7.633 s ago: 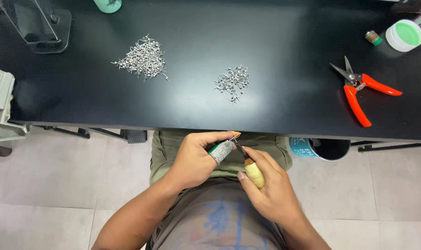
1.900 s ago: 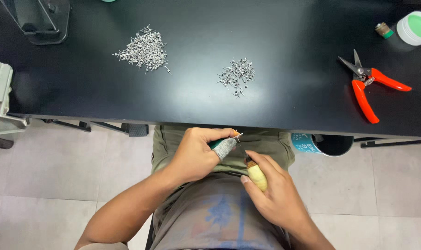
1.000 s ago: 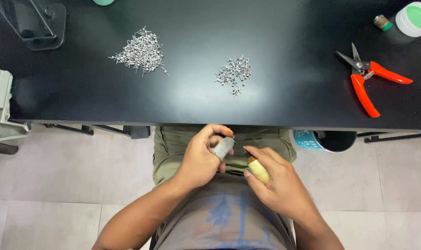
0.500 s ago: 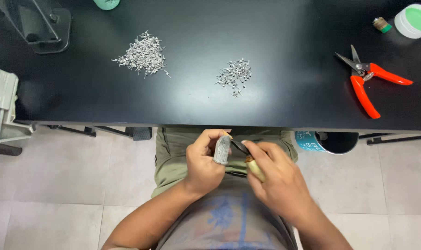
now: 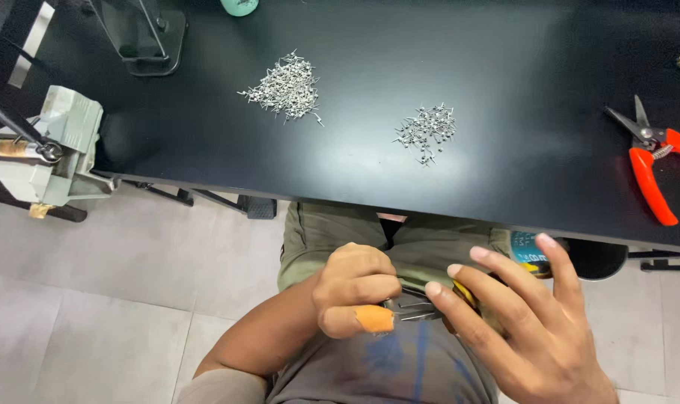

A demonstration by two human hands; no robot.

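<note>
left hand (image 5: 355, 288): pinches tweezers (image 5: 411, 308) | right hand (image 5: 527, 329): hides yellow handle (image 5: 465, 293)

Surface: black table (image 5: 504, 60)
Left of middle: larger pile of small metal pieces (image 5: 286, 87)
Middle: smaller pile (image 5: 427, 132)
Right edge: red-handled snips (image 5: 649, 166)
Far left corner: dark stand base (image 5: 147, 36)

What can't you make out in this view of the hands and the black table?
- Tool with yellow handle: head view, mostly hidden behind the right hand; its kind is unclear.
- What the left hand pinches: covered by its fingers.
- Two piles of small metal parts: pieces too small to identify.
- Red-handled snips and green object: cut off by the frame edges.
</note>
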